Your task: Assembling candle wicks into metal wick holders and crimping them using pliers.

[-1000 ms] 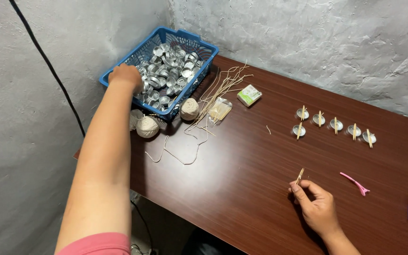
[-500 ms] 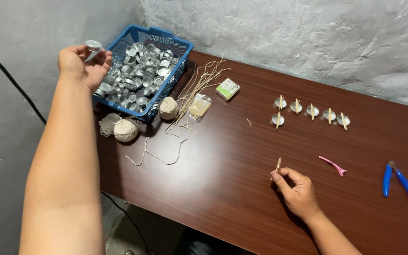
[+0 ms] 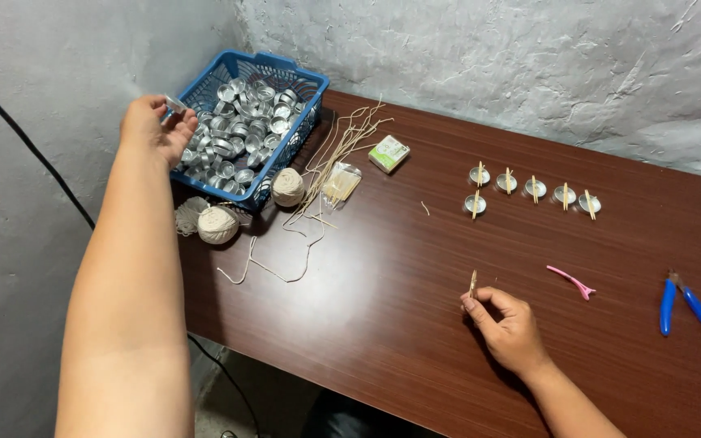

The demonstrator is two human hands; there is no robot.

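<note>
Cups first: six small metal cups (image 3: 529,191) sit on the tabletop (image 3: 415,324) with a short stick across each, five in a back row and one in front at the row's left end. Way more loose ones fill the blue plastic basket (image 3: 302,122) at the far left corner, too many to count. One more metal cup (image 3: 177,104) is pinched in the fingertips of the left hand (image 3: 154,128), held up just beside the basket's near-left rim. The right hand (image 3: 506,323) rests on the tabletop and pinches one short wick stick (image 3: 472,283) upright between thumb and fingers. Two balls of twine (image 3: 253,207) lie by the basket, next to a bundle of loose wicks (image 3: 338,154). Also one small green box (image 3: 389,153), one pink clip (image 3: 572,281) and one pair of blue-handled pliers (image 3: 689,307).
</note>
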